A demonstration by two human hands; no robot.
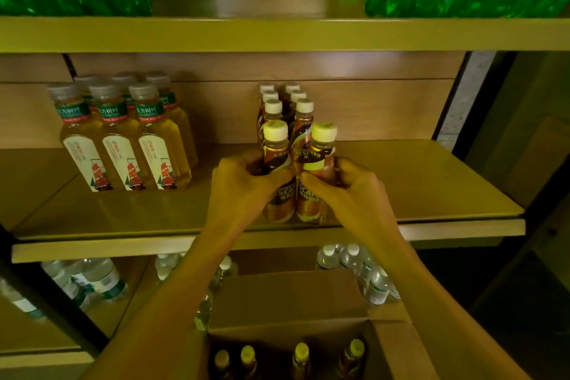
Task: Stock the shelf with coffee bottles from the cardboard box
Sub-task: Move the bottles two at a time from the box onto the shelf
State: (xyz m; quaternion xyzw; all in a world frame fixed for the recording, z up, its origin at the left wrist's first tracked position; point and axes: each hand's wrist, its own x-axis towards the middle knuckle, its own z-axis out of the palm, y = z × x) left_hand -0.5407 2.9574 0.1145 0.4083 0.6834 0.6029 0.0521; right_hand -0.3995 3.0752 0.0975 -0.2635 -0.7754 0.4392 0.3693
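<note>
- left hand point(246, 182) curled round front-left coffee bottle point(275, 148), right hand point(350, 191) round front-right coffee bottle point(320, 154)
- both standing near shelf point(123, 245) front edge, pressed together against rows behind point(303, 109), likely to square up the columns
- more bottles point(300, 355) waiting in cardboard box point(287, 302) below
</note>
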